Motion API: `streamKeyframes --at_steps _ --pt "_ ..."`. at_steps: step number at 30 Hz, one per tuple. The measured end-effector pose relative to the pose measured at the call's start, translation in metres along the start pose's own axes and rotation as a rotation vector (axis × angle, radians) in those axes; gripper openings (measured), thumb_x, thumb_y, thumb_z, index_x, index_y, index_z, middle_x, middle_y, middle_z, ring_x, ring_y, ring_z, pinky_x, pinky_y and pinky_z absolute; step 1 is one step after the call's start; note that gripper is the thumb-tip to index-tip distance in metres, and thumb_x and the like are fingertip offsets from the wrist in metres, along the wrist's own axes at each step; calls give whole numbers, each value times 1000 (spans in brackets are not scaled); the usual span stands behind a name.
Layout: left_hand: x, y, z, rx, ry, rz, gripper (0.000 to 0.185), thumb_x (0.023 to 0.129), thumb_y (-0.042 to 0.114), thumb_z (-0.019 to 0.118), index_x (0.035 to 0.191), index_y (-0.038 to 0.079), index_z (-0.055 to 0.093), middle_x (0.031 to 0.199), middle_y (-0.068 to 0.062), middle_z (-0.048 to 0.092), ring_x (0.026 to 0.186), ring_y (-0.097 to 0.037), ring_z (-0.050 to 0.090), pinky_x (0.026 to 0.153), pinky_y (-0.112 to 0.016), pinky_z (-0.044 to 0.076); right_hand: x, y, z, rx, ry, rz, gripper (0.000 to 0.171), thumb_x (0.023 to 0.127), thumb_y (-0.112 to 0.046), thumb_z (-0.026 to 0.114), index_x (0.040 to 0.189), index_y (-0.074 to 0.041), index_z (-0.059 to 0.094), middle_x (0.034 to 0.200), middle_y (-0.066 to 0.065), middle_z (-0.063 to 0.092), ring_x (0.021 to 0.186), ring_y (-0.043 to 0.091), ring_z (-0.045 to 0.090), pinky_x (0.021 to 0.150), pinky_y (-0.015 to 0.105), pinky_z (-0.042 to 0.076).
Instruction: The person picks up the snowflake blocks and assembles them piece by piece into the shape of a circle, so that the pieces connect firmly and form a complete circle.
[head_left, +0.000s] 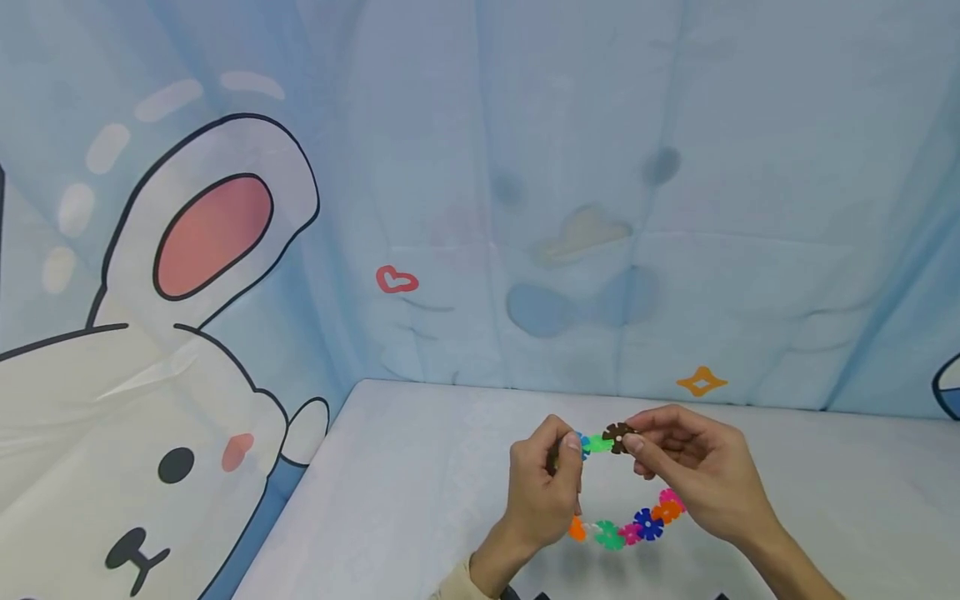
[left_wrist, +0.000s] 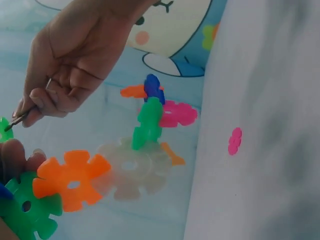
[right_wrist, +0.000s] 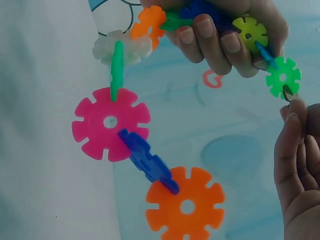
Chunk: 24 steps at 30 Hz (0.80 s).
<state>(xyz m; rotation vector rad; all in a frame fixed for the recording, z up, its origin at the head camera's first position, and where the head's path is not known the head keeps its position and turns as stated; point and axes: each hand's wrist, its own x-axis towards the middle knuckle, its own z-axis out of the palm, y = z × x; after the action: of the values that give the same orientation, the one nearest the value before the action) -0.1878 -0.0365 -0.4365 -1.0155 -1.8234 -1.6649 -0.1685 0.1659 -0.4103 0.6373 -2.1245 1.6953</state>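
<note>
A curved chain of colourful snowflake discs (head_left: 626,529) hangs between both hands above the white table (head_left: 420,500). My left hand (head_left: 564,450) grips the chain's upper left end, its fingers curled round a yellow-green disc (right_wrist: 248,31) and its neighbours. My right hand (head_left: 634,442) pinches a brown disc (head_left: 618,436) set against the bright green end disc (right_wrist: 283,76). Below hang pink (right_wrist: 110,124), blue (right_wrist: 147,162) and orange (right_wrist: 185,205) discs. In the left wrist view an orange disc (left_wrist: 70,180) and a whitish disc (left_wrist: 132,167) run from my left fingers (left_wrist: 15,157).
A single pink disc (left_wrist: 235,141) lies loose on the white table. A blue curtain with a cartoon rabbit (head_left: 150,400) closes in the table at the back and on the left.
</note>
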Motion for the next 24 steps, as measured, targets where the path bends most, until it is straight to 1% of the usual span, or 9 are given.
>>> streamKeyframes --at_steps 2,4,8,11,13,15,19,21,24 --pt "0 1 -2 -32 -1 -88 25 107 -2 44 84 3 50 50 -11 48 39 6 44 33 -17 44 0 -1 1 -32 -8 14 21 93 10 73 113 2 71 85 1 74 66 17 71 63 27 65" --pt "1 3 -3 -66 9 -202 27 108 2 43 82 3 50 51 -16 48 40 5 46 36 -19 48 0 -1 1 -91 -23 44 19 97 3 73 115 -3 72 86 -2 75 67 16 73 64 28 65" --pt "2 3 -4 -120 65 -429 37 110 13 46 75 1 50 52 -24 47 38 0 47 39 -19 50 3 4 -5 -258 -58 79 17 101 -11 73 119 -12 73 90 -6 77 70 9 73 64 26 64" --pt "4 0 -4 -171 131 -540 47 110 21 52 70 -2 47 48 -15 44 35 -3 44 36 -18 46 7 18 -20 -438 -109 117 19 101 -22 75 118 -14 74 93 -6 78 74 6 72 65 23 62" --pt "5 -2 -5 -215 179 -622 50 109 25 55 68 -1 47 47 -6 43 34 -4 43 36 -18 45 9 33 -31 -553 -195 173 26 98 -28 78 118 -11 75 98 -3 78 78 8 71 66 24 61" --pt "6 -4 -6 -261 217 -701 48 108 26 55 67 3 46 48 0 44 34 -5 43 36 -18 46 11 49 -40 -642 -306 267 33 95 -31 81 117 -8 75 101 0 78 82 12 70 68 26 62" --pt "5 -7 -8 -310 243 -808 36 106 24 48 73 11 47 49 2 45 36 -8 43 38 -21 48 9 83 -47 -700 -497 406 35 87 -25 88 112 -5 74 100 2 73 85 16 65 73 35 63" --pt "5 -8 -8 -314 231 -828 28 106 23 44 81 12 51 51 2 46 37 -9 43 38 -22 48 7 96 -45 -692 -534 444 35 82 -23 92 108 -7 73 96 0 70 84 16 62 75 36 62" --pt "3 -9 -8 -308 199 -830 21 105 21 38 98 11 55 54 2 48 36 -9 44 38 -23 49 4 106 -41 -700 -550 454 39 76 -19 96 103 -10 71 90 -1 65 81 16 57 74 34 58"
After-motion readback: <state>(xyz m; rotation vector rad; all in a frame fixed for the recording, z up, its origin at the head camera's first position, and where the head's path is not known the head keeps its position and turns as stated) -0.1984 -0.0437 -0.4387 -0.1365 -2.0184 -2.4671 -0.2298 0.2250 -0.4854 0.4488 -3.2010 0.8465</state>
